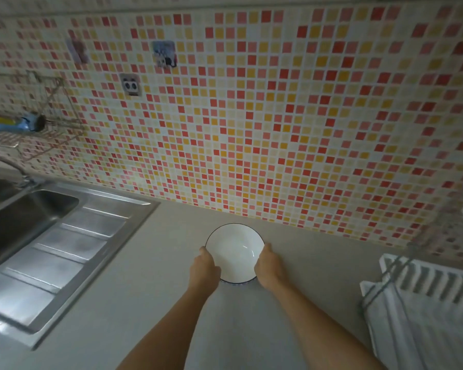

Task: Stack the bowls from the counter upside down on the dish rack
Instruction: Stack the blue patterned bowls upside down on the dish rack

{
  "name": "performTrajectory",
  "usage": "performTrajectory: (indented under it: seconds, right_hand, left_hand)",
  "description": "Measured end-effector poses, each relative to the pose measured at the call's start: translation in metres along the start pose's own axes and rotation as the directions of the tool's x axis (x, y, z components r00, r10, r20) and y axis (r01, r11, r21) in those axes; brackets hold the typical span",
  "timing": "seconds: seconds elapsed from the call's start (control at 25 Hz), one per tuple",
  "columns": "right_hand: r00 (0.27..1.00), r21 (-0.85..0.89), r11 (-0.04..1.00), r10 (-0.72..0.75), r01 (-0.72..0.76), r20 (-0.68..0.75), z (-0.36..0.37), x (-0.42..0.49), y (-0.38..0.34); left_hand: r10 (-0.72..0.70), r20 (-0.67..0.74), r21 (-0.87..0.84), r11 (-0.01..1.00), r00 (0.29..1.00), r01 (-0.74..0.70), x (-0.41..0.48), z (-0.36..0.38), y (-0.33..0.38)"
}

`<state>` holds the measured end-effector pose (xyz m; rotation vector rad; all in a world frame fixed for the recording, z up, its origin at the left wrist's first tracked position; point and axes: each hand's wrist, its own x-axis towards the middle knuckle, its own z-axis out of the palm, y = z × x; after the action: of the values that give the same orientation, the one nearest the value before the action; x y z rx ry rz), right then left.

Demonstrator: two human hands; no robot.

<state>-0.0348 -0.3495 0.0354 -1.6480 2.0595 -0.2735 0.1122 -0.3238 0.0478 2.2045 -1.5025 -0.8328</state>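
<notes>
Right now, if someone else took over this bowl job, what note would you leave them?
Left hand and right hand: each grips one side of the white bowl.
Bowl: open side up, over the counter near the tiled wall; whether it rests on it or is lifted, I cannot tell.
Dish rack: at the right edge; no bowls visible on the part in view.
Done: bowl gripped.
Left: carry it right, turn it over, set it on the rack.
</notes>
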Motion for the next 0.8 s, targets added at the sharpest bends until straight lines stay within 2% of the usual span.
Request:
performTrajectory:
  seconds: [0.16, 0.28, 0.48, 0.68, 0.8]
  right_hand:
    - [0.995, 0.059, 0.997, -0.041, 0.047, -0.094, -0.029, -0.058, 0.002]
    - [0.977, 0.131, 0.980, -0.127, 0.150, -0.171, -0.046, -0.116, 0.011]
    - [0.892, 0.245, 0.901, -0.254, 0.359, -0.373, -0.085, -0.208, 0.013]
    - [0.725, 0.342, 0.720, -0.318, 0.604, -0.612, -0.154, -0.289, 0.006]
    - [0.702, 0.461, 0.580, -0.296, 0.671, -0.648, -0.208, -0.334, -0.002]
  left_hand:
    - [0.090, -0.097, -0.047, 0.994, 0.991, -0.095, -0.061, -0.025, 0.008]
    - [0.154, -0.198, -0.125, 0.975, 0.968, -0.181, -0.125, -0.039, 0.005]
    - [0.226, -0.450, -0.199, 0.918, 0.864, -0.343, -0.218, -0.076, 0.014]
    - [0.263, -0.604, -0.373, 0.740, 0.752, -0.559, -0.298, -0.126, 0.063]
    - [0.281, -0.609, -0.508, 0.580, 0.742, -0.636, -0.335, -0.152, 0.098]
